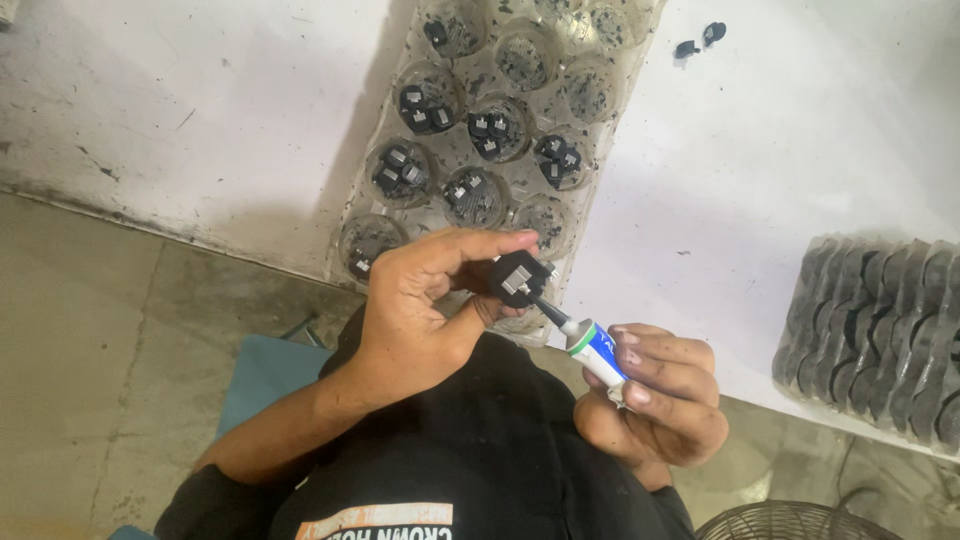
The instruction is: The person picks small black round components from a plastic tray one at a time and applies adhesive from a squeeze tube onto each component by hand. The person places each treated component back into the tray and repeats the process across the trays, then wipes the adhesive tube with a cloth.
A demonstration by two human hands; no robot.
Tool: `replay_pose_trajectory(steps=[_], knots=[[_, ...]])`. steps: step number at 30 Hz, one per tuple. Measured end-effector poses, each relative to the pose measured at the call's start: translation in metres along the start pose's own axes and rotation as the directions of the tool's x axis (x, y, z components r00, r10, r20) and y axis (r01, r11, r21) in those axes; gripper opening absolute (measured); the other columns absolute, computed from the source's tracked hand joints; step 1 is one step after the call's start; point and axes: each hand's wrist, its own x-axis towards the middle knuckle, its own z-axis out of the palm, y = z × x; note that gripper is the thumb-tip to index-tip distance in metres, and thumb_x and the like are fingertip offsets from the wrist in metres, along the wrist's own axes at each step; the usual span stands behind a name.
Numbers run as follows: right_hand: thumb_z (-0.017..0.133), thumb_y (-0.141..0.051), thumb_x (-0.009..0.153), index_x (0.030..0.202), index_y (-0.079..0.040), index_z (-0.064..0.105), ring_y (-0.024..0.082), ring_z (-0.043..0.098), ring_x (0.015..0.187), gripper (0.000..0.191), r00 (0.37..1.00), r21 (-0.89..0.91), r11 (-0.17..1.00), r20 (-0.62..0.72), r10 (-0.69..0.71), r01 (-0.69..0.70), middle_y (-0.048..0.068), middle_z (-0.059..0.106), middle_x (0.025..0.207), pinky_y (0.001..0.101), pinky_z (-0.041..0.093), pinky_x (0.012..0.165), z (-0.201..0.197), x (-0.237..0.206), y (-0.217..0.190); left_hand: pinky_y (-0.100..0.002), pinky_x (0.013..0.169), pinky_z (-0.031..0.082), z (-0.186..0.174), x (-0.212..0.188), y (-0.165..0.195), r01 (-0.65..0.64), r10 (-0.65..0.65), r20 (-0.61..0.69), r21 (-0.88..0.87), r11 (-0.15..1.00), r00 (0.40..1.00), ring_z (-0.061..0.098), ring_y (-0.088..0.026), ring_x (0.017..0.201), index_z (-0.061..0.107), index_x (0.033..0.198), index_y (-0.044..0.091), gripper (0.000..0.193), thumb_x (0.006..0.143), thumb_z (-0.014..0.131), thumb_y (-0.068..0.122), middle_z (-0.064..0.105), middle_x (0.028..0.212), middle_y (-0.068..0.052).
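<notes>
Here, left hand (415,315) pinching small black plug part (520,277) w/ thumb & fingers, right hand (655,395) gripping glue tube (592,347), nozzle tip touching part, clear cupped tray (440,165) just behind.

A small black part (520,277) with pale metal contacts on its face is pinched between the thumb and fingers of the left hand (420,315), raised above the near edge of a clear tray. A small tube (590,348), white with blue and green bands and a dark, narrow nozzle, is gripped in the right hand (655,400). The nozzle tip appears to be pressed against the part's lower edge, though the contact is blurred.
</notes>
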Motion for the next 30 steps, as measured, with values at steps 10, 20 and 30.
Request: replay_pose_trajectory(steps=[10,20,30], knots=[[0.086,-0.009,0.082,0.11,-0.009,0.062,0.021,0.065,0.109,0.037,0.984,0.081,0.99,0.13,-0.123,0.113,0.008,0.064,0.105,0.0375,0.07,0.083,-0.01,-0.016,0.013,-0.028,0.095,0.063,-0.005,-0.014,-0.026,0.057,-0.055,0.04,-0.057,0.997,0.998,0.071,-0.012,0.108,0.066,0.135,0.0,0.048,0.092,0.068,-0.02,0.069,0.123,-0.01],[0.088,-0.007,0.078,0.11,-0.008,0.061,0.022,0.064,0.108,0.042,0.974,0.077,0.983,0.148,-0.174,0.165,0.009,0.062,0.104,0.0389,0.065,0.08,-0.014,-0.022,0.02,-0.028,0.095,0.063,-0.007,-0.015,-0.035,0.079,-0.076,0.029,-0.103,0.992,0.997,0.071,-0.012,0.108,0.064,0.136,0.001,0.048,0.093,0.068,-0.019,0.073,0.121,-0.01],[0.084,-0.009,0.081,0.11,-0.008,0.059,0.023,0.067,0.103,0.039,0.993,0.008,0.993,0.022,-0.118,0.118,0.01,0.064,0.103,0.0393,0.068,0.081,-0.001,-0.023,0.013,-0.029,0.101,0.059,0.006,-0.027,-0.06,0.182,-0.18,0.04,-0.37,0.911,0.983,0.067,-0.012,0.113,0.064,0.137,-0.001,0.044,0.095,0.072,-0.011,0.071,0.124,-0.009]])
